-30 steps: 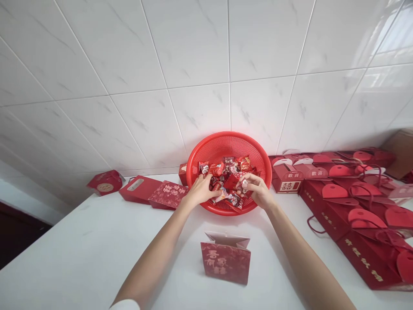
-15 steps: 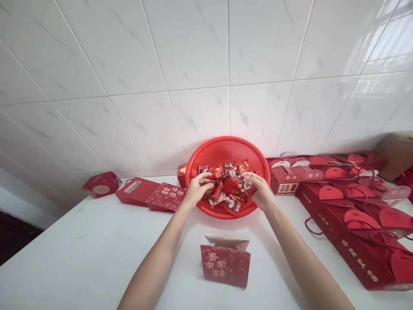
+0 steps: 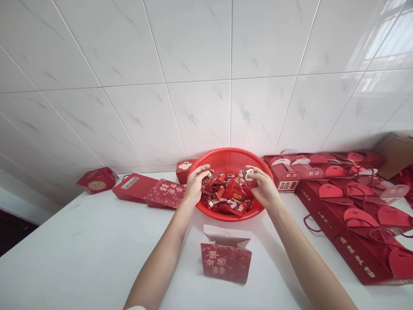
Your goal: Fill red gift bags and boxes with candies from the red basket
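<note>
A red plastic basket (image 3: 229, 154) stands against the wall, with several wrapped candies (image 3: 234, 193) heaped in its bottom. Over its left side, my left hand (image 3: 196, 183) is closed on a dark red wrapped candy (image 3: 209, 181). My right hand (image 3: 263, 186), above the right rim, pinches another wrapped candy (image 3: 249, 174) with a pale label. In front of the basket, between my forearms, a red patterned paper bag (image 3: 226, 263) stands upright with its top open.
Flat red bags (image 3: 138, 188) lie to the left, beside a red hexagonal box (image 3: 97, 180). A small red box (image 3: 184, 172) touches the basket's left side. Rows of red gift boxes (image 3: 342, 215) with cord handles fill the right. A cardboard box (image 3: 395, 150) stands behind them.
Both hands have come up slightly from the candy heap, each now showing a wrapped candy in its fingers. The view has shifted a little.
</note>
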`<control>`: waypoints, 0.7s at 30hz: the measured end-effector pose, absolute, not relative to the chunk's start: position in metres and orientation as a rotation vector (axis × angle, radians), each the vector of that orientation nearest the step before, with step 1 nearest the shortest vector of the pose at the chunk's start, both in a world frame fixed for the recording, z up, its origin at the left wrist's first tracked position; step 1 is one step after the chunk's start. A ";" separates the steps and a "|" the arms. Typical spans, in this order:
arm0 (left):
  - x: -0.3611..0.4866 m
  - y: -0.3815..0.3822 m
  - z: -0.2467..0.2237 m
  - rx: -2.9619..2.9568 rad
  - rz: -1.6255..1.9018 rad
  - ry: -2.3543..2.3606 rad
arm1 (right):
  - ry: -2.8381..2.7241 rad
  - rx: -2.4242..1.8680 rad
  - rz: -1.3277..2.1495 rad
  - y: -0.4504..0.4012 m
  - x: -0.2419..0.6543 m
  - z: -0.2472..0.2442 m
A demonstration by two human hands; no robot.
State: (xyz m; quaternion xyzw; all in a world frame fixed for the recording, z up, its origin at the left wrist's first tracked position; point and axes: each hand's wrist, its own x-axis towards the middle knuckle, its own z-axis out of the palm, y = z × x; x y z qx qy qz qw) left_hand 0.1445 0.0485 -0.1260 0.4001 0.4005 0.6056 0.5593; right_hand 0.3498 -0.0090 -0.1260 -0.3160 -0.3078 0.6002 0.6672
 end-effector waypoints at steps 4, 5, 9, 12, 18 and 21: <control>0.145 0.046 -0.124 0.950 1.456 0.942 | -0.731 -0.759 1.405 -0.013 0.342 -0.124; 0.145 0.046 -0.125 0.961 1.456 0.942 | -0.738 -0.772 1.411 -0.014 0.340 -0.124; 0.143 0.045 -0.127 1.051 1.467 0.945 | -0.779 -0.824 1.418 -0.016 0.336 -0.125; 0.140 0.045 -0.127 1.242 1.529 1.000 | -0.843 -0.842 1.414 -0.018 0.338 -0.124; 0.119 0.041 -0.113 1.826 1.130 1.163 | -1.445 -0.845 1.668 -0.028 0.343 -0.118; 0.111 0.034 -0.107 2.146 0.492 1.144 | -1.679 -0.916 1.668 -0.029 0.343 -0.118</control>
